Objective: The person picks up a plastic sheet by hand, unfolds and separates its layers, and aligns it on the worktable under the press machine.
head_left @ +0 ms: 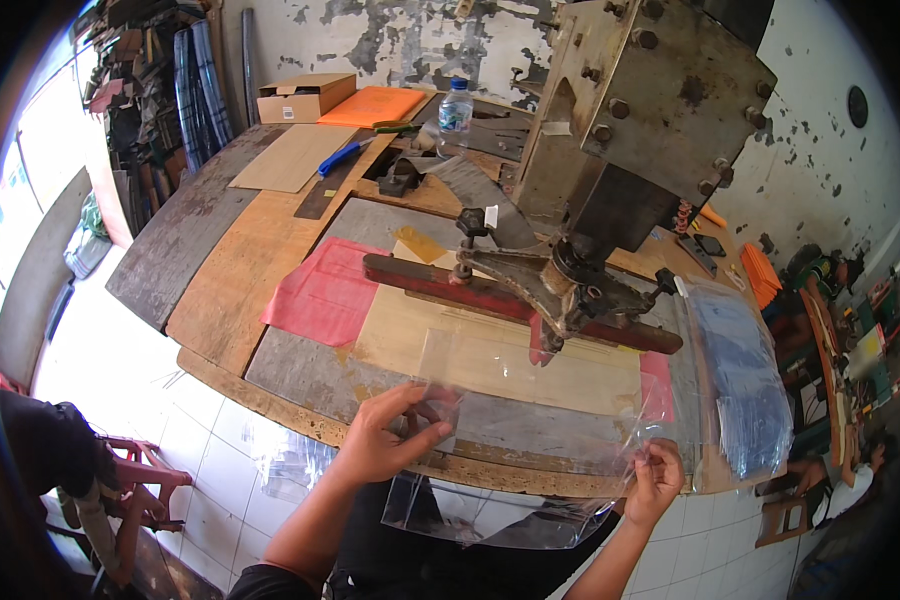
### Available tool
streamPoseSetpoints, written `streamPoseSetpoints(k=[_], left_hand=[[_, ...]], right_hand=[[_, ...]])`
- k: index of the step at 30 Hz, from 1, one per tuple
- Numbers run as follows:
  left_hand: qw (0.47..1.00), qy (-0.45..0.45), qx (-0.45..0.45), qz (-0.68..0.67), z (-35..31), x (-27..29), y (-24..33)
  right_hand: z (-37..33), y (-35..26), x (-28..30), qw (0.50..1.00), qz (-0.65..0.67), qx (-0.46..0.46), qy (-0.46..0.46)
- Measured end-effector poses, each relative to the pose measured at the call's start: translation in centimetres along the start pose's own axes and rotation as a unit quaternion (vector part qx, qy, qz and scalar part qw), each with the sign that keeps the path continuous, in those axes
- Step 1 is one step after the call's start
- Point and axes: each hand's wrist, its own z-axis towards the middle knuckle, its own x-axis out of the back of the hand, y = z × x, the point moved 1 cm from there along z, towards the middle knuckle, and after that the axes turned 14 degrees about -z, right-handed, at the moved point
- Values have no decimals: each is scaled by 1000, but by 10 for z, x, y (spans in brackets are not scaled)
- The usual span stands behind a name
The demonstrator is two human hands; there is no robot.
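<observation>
A clear plastic sheet stretches between my two hands and hangs over the table's front edge. My left hand is closed on its left side, thumb and fingers pinching the film. At its right edge, my right hand pinches the same sheet between thumb and fingertips. Beyond the sheet, a heavy metal press holds a long red-sided bar above the work surface. Beneath the bar lies a tan sheet, with a pink sheet at its left. The clear film makes its far edge hard to follow.
On the right lies a stack of clear bluish plastic pieces. A water bottle, a blue-handled cutter, a cardboard box and an orange packet stand or lie toward the back. Other people sit at both sides.
</observation>
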Motion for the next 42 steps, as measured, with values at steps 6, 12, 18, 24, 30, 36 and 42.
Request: streamPoseSetpoints(k=[6,12,18,24,30,36,42], left_hand=[[1000,14,4,-14,-3,0,-5],[995,16,65,-80,-7,1,-9],[989,51,100,-93,-5,-2,-6],[989,62,122,-62,-3,-3,-5],[989,72,118,-42,-2,-4,-9],[984,84,143,-72,-1,-6,-9],[987,108,73,-94,-2,-6,-17]], right_hand=[[1,-3,-4,999,-39,-9,-6],[0,-3,0,995,-33,-88,-43],[3,-5,-6,992,-5,-84,-91],[3,-15,-10,988,-19,-94,-124],[3,-8,-6,983,-68,-96,-143],[5,-16,-12,983,-64,-108,-131],[5,-16,-8,988,-89,-48,-115]])
